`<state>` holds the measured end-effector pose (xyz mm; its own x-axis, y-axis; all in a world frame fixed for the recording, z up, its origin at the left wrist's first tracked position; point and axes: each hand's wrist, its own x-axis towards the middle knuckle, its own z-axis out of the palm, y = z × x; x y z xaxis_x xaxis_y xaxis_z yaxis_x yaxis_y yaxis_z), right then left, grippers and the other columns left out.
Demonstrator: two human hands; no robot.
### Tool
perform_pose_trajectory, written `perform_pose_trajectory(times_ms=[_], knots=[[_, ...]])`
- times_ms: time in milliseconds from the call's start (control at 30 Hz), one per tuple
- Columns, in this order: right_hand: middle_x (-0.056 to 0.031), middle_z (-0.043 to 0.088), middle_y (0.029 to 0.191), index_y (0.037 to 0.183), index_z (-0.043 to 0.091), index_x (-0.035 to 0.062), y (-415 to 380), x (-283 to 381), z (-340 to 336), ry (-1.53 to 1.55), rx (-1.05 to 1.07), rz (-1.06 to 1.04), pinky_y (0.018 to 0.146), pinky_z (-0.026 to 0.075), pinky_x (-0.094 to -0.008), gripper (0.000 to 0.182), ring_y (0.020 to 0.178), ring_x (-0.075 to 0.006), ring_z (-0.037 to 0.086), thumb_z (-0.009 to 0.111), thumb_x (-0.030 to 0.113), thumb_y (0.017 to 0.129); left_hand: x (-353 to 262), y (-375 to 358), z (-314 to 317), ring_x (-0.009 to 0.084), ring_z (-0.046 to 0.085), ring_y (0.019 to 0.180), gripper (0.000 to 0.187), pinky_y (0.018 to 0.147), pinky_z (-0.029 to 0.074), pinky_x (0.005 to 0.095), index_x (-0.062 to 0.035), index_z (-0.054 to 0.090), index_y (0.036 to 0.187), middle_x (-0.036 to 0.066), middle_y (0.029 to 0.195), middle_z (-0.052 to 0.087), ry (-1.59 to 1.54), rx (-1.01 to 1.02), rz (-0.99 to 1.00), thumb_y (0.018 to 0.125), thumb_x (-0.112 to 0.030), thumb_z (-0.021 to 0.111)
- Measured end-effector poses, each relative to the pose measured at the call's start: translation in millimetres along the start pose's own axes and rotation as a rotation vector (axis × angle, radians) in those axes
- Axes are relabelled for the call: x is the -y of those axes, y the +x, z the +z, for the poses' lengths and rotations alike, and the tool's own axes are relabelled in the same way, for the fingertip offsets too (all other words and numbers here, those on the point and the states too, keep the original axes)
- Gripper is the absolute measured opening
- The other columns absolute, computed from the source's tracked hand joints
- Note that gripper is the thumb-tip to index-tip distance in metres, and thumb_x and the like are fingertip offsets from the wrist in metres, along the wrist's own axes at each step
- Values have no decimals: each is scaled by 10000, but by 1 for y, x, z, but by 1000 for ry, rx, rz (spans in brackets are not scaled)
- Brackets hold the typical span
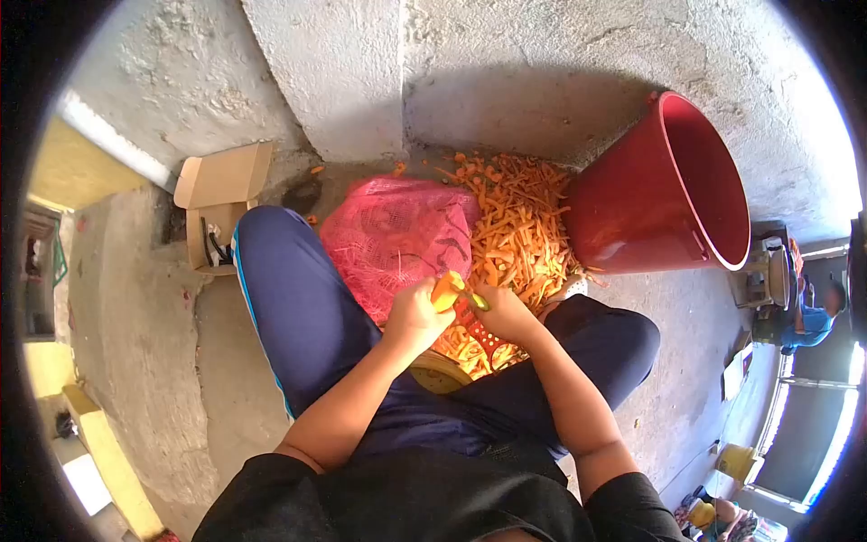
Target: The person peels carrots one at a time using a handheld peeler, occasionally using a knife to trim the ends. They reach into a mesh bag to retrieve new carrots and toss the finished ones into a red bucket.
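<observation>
My left hand is closed around a thick orange carrot, held up between my knees. Close beside it, my right hand grips a small peeler with a yellow-green handle; its blade is hard to make out. Below both hands sits a red perforated basket, partly hidden, with orange peelings around it. A pink mesh sack lies just beyond my left hand. Farther out, a large heap of orange peel strips covers the floor beside the sack.
A large red bucket leans tilted by the peel heap, near the rough concrete wall. An open cardboard box stands beyond my left knee. A yellowish tub rim shows between my legs. Another person in blue is far right.
</observation>
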<state>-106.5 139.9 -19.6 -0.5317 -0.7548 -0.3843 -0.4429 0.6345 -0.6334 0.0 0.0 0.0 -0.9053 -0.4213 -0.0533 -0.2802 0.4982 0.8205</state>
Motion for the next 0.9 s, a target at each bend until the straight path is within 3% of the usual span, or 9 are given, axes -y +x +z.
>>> perform_pose_trajectory(times_ms=[167,367,500,533,567,667,733,833,900], knots=[[-263,545,767,901,524,-2,-1,-7,8,60,8,-12,695,403,-446,250,787,-400,523,464,165,724,3,1,3,340,556,652,192,545,433,374,-6,500,724,183,655,540,116,-93,147,599,-84,625],[-220,555,753,853,531,-2,4,-12,5,72,72,-49,671,414,-395,218,752,-367,534,523,182,738,8,2,-6,316,562,677,254,581,449,378,-35,547,844,164,719,564,-185,253,-34,612,-115,616],[-216,578,816,885,561,33,26,-68,45,15,66,-115,692,430,-408,266,801,-361,549,536,230,707,-19,-7,-8,296,558,674,299,602,443,352,-51,532,864,123,704,548,-96,185,331,594,-84,654],[-180,596,815,885,572,53,24,-63,39,320,119,100,688,443,-378,305,789,-316,575,583,269,668,-26,-8,-1,291,556,691,314,613,441,350,-53,526,869,120,722,545,-129,183,423,588,-81,662],[-171,600,810,879,576,57,26,-65,44,330,160,0,686,446,-368,312,784,-303,579,594,276,657,-29,-9,3,286,554,709,329,625,440,348,-55,521,874,117,740,542,-163,181,514,582,-78,670],[-139,601,856,909,567,85,29,-64,52,218,276,-207,704,446,-336,323,819,-250,580,614,261,643,-12,1,7,274,504,812,348,747,392,353,-61,520,891,100,829,528,-194,147,431,594,-123,690],[-94,580,923,971,529,88,17,-15,35,482,176,-340,741,431,-321,327,873,-211,549,598,211,677,-12,1,6,258,440,883,382,795,347,355,-61,521,929,101,919,471,-244,50,414,611,-169,703],[-65,571,924,970,529,63,11,-4,37,875,174,-372,739,431,-301,283,857,-175,535,570,178,716,-18,-1,4,259,418,918,410,791,348,356,-58,518,953,112,948,432,-131,108,379,616,-193,710],[-60,572,912,959,537,45,14,-3,31,1031,235,-250,730,432,-290,252,837,-158,534,552,160,736,-13,2,9,259,462,820,411,737,383,338,-33,501,926,108,852,453,-172,28,371,600,-161,717]])
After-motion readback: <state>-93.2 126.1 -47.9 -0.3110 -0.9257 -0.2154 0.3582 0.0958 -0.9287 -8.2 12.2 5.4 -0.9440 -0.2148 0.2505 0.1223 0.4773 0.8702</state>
